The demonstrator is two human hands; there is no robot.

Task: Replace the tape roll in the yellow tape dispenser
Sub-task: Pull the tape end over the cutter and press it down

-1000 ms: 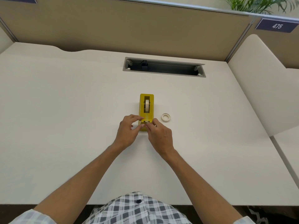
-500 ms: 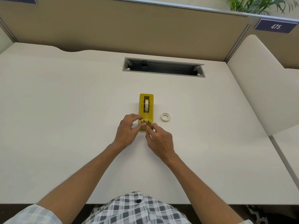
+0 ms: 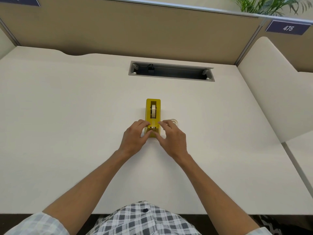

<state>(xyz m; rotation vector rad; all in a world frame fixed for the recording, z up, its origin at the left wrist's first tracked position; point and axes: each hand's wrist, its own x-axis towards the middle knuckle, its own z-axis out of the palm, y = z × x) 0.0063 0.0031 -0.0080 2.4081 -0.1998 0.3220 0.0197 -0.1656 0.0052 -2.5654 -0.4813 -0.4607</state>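
Observation:
The yellow tape dispenser point(image 3: 153, 106) stands lengthwise in the middle of the white desk point(image 3: 67, 116). A tape roll point(image 3: 153, 111) sits in its slot, and a strip of tape runs from it down to the cutter at the near end. My left hand point(image 3: 134, 135) grips that near end from the left, with the index finger on top and the thumb at the front. My right hand point(image 3: 171, 136) holds the same end from the right, its index fingertip at the cutter's edge. A small whitish tape ring point(image 3: 175, 121) lies flat just right of the dispenser, partly hidden behind my right fingers.
A grey cable slot point(image 3: 171, 72) is cut into the desk behind the dispenser. A tan partition point(image 3: 135, 31) closes the back, and a white side panel point(image 3: 274, 92) rises at the right. The desk's front edge is near my checked shirt point(image 3: 144, 219).
My right hand has moved from in front of the cutter to the dispenser's right side and now covers part of the tape ring. My left hand has stayed at the near end.

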